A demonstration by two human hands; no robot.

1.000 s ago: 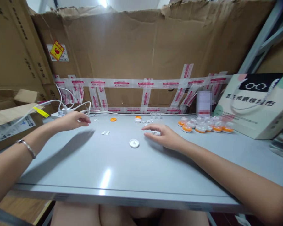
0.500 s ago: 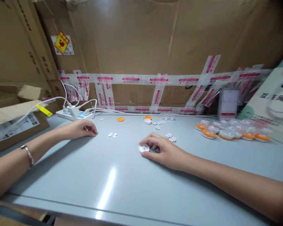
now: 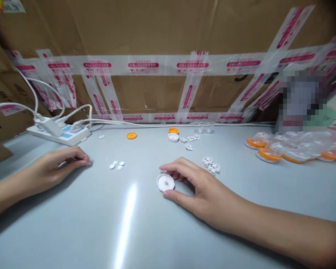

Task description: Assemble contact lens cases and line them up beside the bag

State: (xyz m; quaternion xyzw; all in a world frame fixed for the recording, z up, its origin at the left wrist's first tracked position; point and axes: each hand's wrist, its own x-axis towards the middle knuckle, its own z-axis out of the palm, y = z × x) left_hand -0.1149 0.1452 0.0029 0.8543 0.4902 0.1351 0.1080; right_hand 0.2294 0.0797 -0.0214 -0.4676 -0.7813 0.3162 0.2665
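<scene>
Closing round the cap [image 3: 165, 182], the right hand [image 3: 197, 190] had pinched and tilted it up; the left hand [image 3: 52, 170] lay curled well left of the cap, its grip not clear enough to tell.

The person's left hand [image 3: 53, 170] and right hand [image 3: 197, 192] are bare and slender-fingered, with short plain nails; both forearms [image 3: 282, 231] are unsleeved as far as seen

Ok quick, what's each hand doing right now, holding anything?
Left hand: fingers curled, resting on the table; whether it holds anything cannot be told.
Right hand: closed on the white round cap.
</scene>
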